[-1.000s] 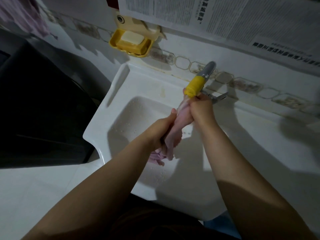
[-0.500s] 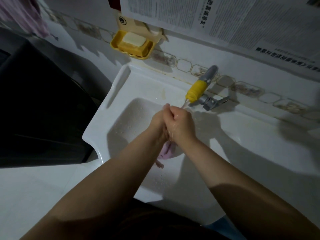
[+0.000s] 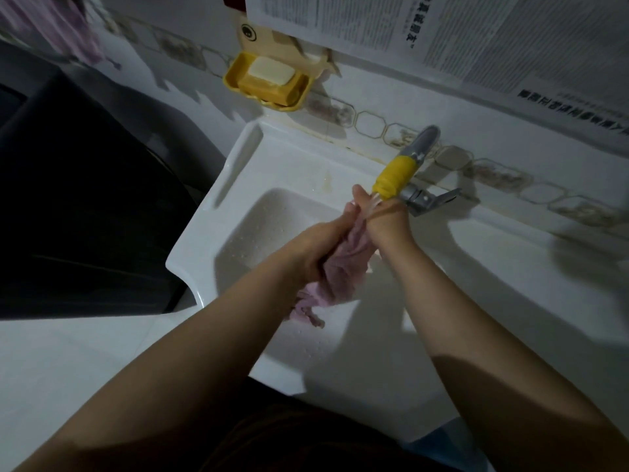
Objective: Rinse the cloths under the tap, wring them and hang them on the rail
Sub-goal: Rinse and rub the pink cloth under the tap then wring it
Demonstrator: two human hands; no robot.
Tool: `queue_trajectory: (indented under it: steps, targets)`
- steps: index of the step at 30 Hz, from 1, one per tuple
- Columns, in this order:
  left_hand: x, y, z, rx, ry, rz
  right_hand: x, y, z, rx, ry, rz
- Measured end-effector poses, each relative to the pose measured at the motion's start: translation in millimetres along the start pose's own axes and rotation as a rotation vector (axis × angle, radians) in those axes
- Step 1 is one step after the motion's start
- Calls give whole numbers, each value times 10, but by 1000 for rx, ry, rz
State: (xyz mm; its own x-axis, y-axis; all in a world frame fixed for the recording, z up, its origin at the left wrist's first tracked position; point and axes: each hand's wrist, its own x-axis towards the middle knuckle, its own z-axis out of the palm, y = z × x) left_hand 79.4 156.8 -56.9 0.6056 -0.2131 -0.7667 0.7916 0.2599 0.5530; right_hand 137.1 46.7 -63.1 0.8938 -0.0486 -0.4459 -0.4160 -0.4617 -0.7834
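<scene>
Head view: a pale pink cloth is bunched into a rough, wrinkled rope between 2 hands over the white sink. Its upper end reaches up under the tap, whose spout is wrapped in yellow, and a thin stream of water falls onto the cloth at the fingertips. The lower end hangs loose below the hands in a frayed, crumpled tail above the basin floor, which is speckled with droplets.

The left hand grips the cloth's middle, fingers curled round it and thumb pointing up toward the spout. The right hand is closed on the cloth's upper part just beneath the spout, its back toward the camera. The 2 hands sit close together, almost touching, with the cloth running between them.

On the wall behind the sink, a yellow soap dish holds a pale bar of soap. Printed sheets of paper cover the wall above the tap. A second pinkish cloth hangs, blurred, at the top left corner.
</scene>
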Motion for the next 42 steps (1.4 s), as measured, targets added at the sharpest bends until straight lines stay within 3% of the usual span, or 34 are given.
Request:
queue_trajectory:
  steps: [3,5,7,9,11,13,15,19,21,24,26,30,32,34,35,38,40,42]
  targets:
    - [-62,-13,-208,25,51,107,-51,0,-94,527,-111,205]
    - [-42,-33,-260,-117,112,140,-77,-40,-137,617,-145,216]
    - [21,-22,-238,-180,219,147,-216,-66,-58,396,-99,96]
    - [53,-8,-168,-165,327,122,-441,-53,112,105,-8,-179]
    - [48,-2,8,-180,328,110,-537,24,265,-153,30,-414]
    - [-5,-21,207,-188,257,58,-340,46,258,-227,108,-363]
    - [-19,-61,256,-128,238,44,-174,16,173,-132,176,-210]
    - [116,12,295,-326,344,179,-518,-11,271,-227,129,-451]
    - [62,14,287,-378,346,172,-467,12,248,-265,149,-382]
    - [15,-65,244,-110,2,-82,-38,24,81,-315,109,-94]
    - [-10,-27,86,35,114,-7,106,56,-27,-237,36,-20]
    - [-33,59,-182,-22,135,140,3,43,-245,-53,-124,-89]
    - [-21,88,-290,-57,108,195,-115,24,-330,-24,-319,-138]
    - [-90,149,-347,-73,0,210,-221,39,-386,-106,-518,-190]
    - [-128,177,-366,-64,-70,214,-216,65,-394,-170,-536,-209]
    - [-171,212,-446,120,-191,177,-170,44,-439,-275,-350,-286]
    - [-190,207,-426,425,-100,234,-164,7,-433,-207,-266,-309]
    - [-143,174,-422,619,27,342,-169,12,-369,-61,-231,-212]
